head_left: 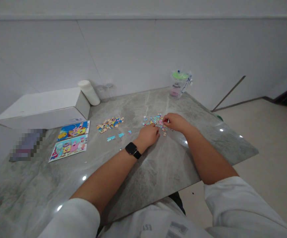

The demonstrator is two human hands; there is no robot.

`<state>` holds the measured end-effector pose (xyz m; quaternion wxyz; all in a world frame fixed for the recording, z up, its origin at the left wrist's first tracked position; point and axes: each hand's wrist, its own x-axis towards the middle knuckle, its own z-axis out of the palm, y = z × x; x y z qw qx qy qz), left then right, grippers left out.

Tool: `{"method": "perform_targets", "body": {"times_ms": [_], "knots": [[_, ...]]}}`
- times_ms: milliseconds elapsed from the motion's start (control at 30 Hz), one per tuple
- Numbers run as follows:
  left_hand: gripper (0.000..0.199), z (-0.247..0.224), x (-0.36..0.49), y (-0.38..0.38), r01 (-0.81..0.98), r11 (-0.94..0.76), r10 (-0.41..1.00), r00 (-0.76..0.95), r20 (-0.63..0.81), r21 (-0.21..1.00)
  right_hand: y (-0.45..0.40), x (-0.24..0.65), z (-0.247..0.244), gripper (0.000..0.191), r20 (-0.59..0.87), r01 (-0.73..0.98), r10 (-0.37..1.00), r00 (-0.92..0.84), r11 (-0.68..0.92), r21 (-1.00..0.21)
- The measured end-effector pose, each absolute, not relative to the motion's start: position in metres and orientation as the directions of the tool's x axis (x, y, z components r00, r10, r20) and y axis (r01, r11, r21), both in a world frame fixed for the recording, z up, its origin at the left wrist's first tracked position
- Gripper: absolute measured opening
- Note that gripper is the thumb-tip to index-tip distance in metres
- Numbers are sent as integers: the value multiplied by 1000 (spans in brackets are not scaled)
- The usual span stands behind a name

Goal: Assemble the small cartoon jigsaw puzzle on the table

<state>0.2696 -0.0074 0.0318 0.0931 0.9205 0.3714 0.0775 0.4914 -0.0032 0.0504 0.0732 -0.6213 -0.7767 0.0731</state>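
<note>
A loose pile of jigsaw puzzle pieces (155, 119), mostly pastel, lies on the grey marbled table (148, 178). At its near left edge my left hand (148, 135), with a black watch on the wrist, rests with curled fingers. What those fingers hold, if anything, is hidden. My right hand (175, 122) is over the pile's right side, thumb and fingers pinched on a small puzzle piece (168, 121). A second pile of puzzle pieces (110, 123), blue, yellow and tan, lies farther left. Between that pile and my left arm are small light-blue joined pieces (111, 138).
Two cartoon picture cards (69, 147) lie on the left, before a long white box (46, 104). A white roll (90, 93) and clear glasses (108, 91) stand by the wall. At the back right is a plastic-wrapped cup (178, 85) with a green top.
</note>
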Motion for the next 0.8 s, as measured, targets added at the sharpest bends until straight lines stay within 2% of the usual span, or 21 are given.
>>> {"method": "perform_targets", "body": {"times_ms": [133, 333, 433, 667, 800], "knots": [[30, 33, 269, -6, 667, -718, 690, 719, 83, 201, -14, 497, 60, 17, -147, 934, 948, -282, 237, -268], [26, 34, 271, -3, 661, -660, 717, 697, 35, 357, -18, 485, 54, 18, -272, 916, 894, -355, 276, -291], [22, 33, 270, 1, 670, -638, 734, 678, 36, 379, -17, 480, 48, 17, -262, 912, 895, -360, 278, -301], [20, 44, 241, 18, 684, -628, 771, 613, 174, 372, -15, 484, 41, 10, -233, 909, 900, -369, 297, -293], [19, 53, 217, 20, 656, -619, 777, 594, 209, 432, -16, 478, 50, 9, -122, 879, 911, -394, 335, -339]]}}
